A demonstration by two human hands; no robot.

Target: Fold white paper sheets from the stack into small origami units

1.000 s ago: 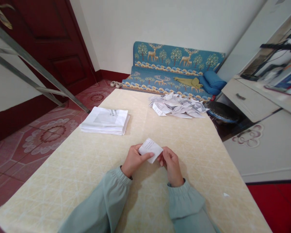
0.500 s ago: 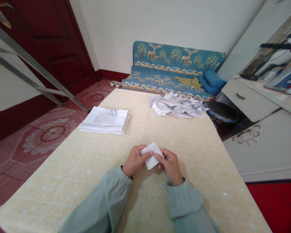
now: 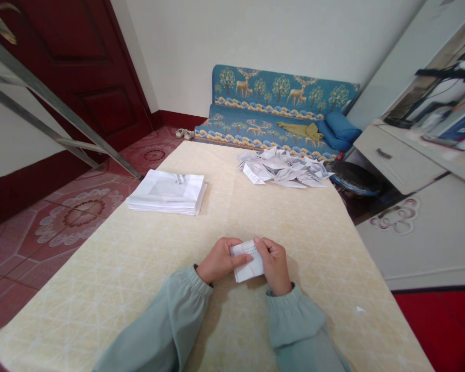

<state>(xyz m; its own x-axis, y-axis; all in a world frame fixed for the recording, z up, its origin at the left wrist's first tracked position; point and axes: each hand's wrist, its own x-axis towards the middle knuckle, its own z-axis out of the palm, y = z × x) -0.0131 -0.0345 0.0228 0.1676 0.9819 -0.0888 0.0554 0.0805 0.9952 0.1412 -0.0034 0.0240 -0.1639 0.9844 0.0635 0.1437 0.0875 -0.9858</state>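
Note:
Between my two hands is a small folded sheet of white paper (image 3: 248,267) with printed lines, held just above the table. My left hand (image 3: 222,261) grips its left side, thumb lying across the front. My right hand (image 3: 273,263) is closed on the right side, its thumb at the upper right corner; some of its fingers are hidden behind the paper. Beyond my hands to the left lies a stack of white paper sheets (image 3: 166,194). Farther back on the right is a heap of folded paper pieces (image 3: 287,168).
A patterned cream cloth covers the table (image 3: 139,289). A tiny white paper scrap (image 3: 360,309) lies near its right edge. Past the far edge stands a blue sofa (image 3: 256,116) with deer on it. A metal ladder (image 3: 70,119) leans at left; a white cabinet (image 3: 406,155) stands at right.
The folded paper has turned from a diamond slant to a nearly level rectangle and come slightly toward me. My right thumb has moved up to its upper right corner.

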